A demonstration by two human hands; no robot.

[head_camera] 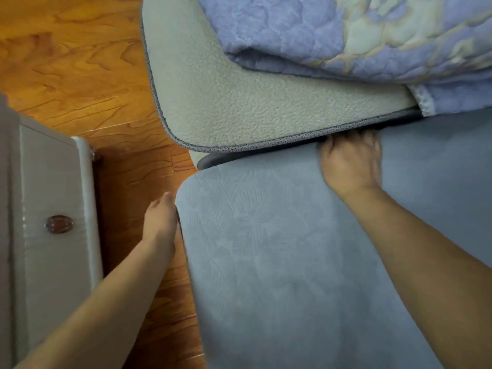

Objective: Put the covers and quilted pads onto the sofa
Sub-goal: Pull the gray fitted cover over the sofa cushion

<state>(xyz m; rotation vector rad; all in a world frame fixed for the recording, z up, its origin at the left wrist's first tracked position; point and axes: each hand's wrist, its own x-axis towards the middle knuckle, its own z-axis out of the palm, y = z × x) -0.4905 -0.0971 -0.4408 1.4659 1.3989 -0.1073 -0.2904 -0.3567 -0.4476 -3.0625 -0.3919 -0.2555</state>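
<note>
Blue-grey plush with an embossed leaf pattern fills the lower right of the view: this is the quilted pad (pixel 279 249) now being fitted, lying flat over what I take to be a seat of the sofa. Its rounded front-left corner sits just beside the left hand (pixel 161 217), whose fingers are straight and pressed flat against the pad's left edge, holding nothing. The right hand (pixel 351 161) reaches to the pad's far edge, where the fingers curl down into the dark gap under the neighbouring piece; they seem to be tucking or gripping that edge, though the fingertips are hidden and motion blur softens the hand.

Beyond that gap lies a second pad (pixel 239 102), turned so its pale, pebbled underside and speckled grey binding face up. It appears not yet placed properly. On top of it, at the upper right, rests a folded blue and cream floral cover (pixel 346 35), quilted and still bundled, so it too looks unplaced.

My judgement is that the task is in its early to middle part: one pad is nearly seated and needs only its back edge pushed home and its left side squared, while the upturned pad and the folded cover remain to be spread. How much of the sofa is already dressed outside the view cannot be told.

To the left are the wooden floor (pixel 80 62) and a pale cabinet (pixel 53 195) with a round knob.
</note>
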